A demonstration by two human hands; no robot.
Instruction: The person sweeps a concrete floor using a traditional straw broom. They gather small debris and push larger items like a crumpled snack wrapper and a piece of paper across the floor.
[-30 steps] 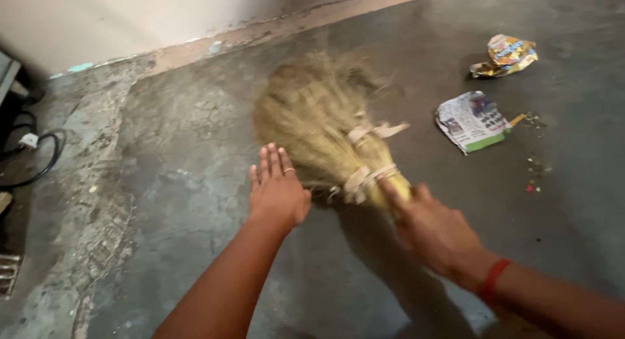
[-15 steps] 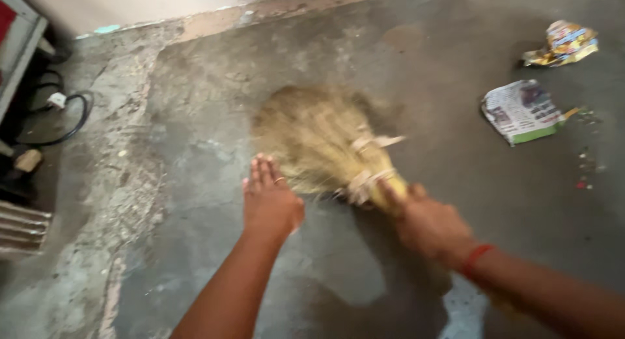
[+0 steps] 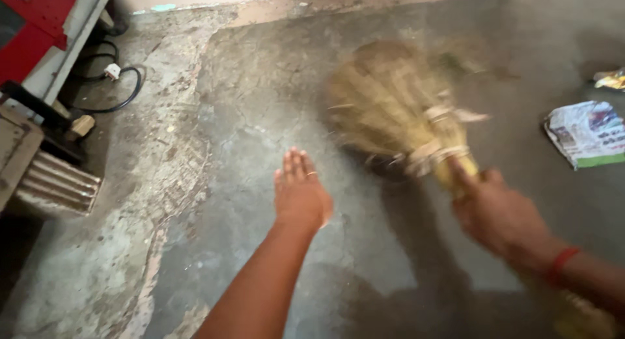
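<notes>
On bare concrete floor (image 3: 260, 118): a grass broom (image 3: 397, 111) at work.
Right hand (image 3: 498, 212) grasps the broom's bound neck, bristles fanned low against the floor; left hand (image 3: 301, 194), beside the broom, hovers flat with fingers released, likely for balance. Crumpled paper (image 3: 586, 134) lies beyond the broom.

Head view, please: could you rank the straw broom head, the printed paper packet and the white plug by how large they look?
1. Straw broom head, clearly the largest, though blurred.
2. Printed paper packet, cut off at the right edge, so its full size is unsure.
3. White plug, smallest; it lies farthest off, which may shrink it.
</notes>
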